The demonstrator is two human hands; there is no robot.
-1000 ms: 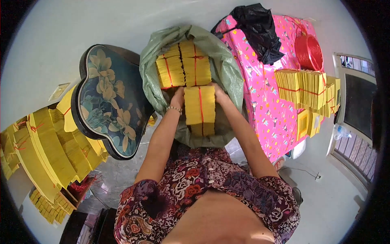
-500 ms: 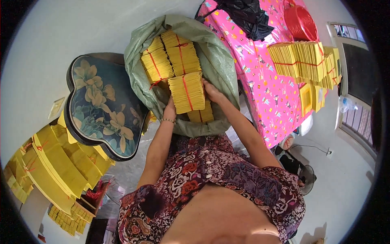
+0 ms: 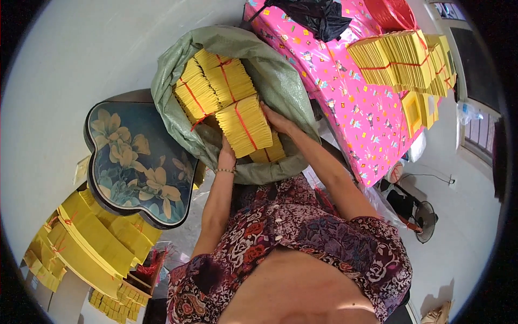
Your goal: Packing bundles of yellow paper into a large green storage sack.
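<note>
Inside a green woven sack with its mouth spread wide, I hold a bundle of yellow paper envelopes tied with red string. My left hand grips its left lower side, the fingers partly hidden beneath it. On the opposite side, my right hand presses against the bundle, its fingertips tucked out of sight. Behind the held bundle, two more tied yellow bundles lie side by side in the sack. Another yellow bundle shows below, near the sack's front rim.
At left stands a dark flower-shaped stool with painted blossoms. Below it are stacked yellow paper pieces. A pink patterned table on the right carries more yellow bundles, a red string roll and a black bag.
The view has turned and shifted slightly, so the sack and stool appear a little lower and further left. Both hands keep their hold on the bundle, which has barely moved within the sack.
</note>
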